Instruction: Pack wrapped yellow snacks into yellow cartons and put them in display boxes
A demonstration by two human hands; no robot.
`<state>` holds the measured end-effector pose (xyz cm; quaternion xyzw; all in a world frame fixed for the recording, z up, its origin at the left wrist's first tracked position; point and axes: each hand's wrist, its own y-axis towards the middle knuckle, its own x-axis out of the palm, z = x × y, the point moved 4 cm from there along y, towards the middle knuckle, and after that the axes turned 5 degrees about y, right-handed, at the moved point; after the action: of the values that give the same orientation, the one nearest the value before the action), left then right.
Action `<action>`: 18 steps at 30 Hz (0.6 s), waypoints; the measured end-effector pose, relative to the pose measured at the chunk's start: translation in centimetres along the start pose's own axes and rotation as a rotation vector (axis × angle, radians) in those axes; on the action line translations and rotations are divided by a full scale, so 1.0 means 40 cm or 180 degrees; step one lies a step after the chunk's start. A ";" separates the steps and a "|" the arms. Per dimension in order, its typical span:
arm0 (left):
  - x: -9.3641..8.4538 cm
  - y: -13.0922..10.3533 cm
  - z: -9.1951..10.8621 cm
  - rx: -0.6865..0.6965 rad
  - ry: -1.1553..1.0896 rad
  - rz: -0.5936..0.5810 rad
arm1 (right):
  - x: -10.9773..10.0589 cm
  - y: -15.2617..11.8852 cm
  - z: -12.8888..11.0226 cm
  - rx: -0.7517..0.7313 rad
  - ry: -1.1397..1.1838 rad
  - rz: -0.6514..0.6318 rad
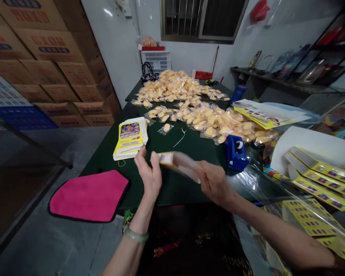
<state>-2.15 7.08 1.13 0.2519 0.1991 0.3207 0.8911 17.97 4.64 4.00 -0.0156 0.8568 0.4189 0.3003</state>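
A small thin-card box (180, 164), yellow-edged with a white inside and blurred by motion, is held tilted above the dark green table (172, 191). My right hand (217, 183) has its fingers closed on the box's right end. At the left end, my left hand (150, 172) has its thumb beside the card, perhaps touching it, with thumb and fingers apart. Just beyond the left hand sits a stack of yellow printed cards (130, 136). A blue tape dispenser (236, 152) stands beyond the right hand.
Many clear-wrapped pale yellow pieces (178, 86) are heaped across the table's far half. A white twist tie (179, 138) lies mid-table. A pink pad (87, 197) is at the left edge. To the right stands an open container (287, 140) with folded yellow card strips (324, 178).
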 end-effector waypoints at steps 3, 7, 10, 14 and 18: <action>0.014 -0.054 0.079 0.1324 0.0878 -0.0714 | 0.007 0.062 0.044 0.1233 0.0954 -0.0096; 0.033 -0.077 0.057 0.1289 0.1630 -0.1468 | 0.050 0.111 0.104 0.2022 0.2381 -0.1040; 0.026 -0.065 0.023 0.1107 0.1549 -0.1324 | 0.033 0.174 0.227 0.1973 0.1437 -0.1073; 0.018 -0.064 0.011 0.1120 0.1383 -0.1230 | -0.004 0.249 0.461 0.2406 -0.1675 -0.1234; 0.008 -0.066 0.010 0.1104 0.1422 -0.1158 | 0.026 0.262 0.571 0.2464 -0.1976 -0.1441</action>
<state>-0.46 5.40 -0.13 0.2835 0.4828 0.1650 0.8120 25.63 28.29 0.19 0.0365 0.7947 -0.0173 0.6056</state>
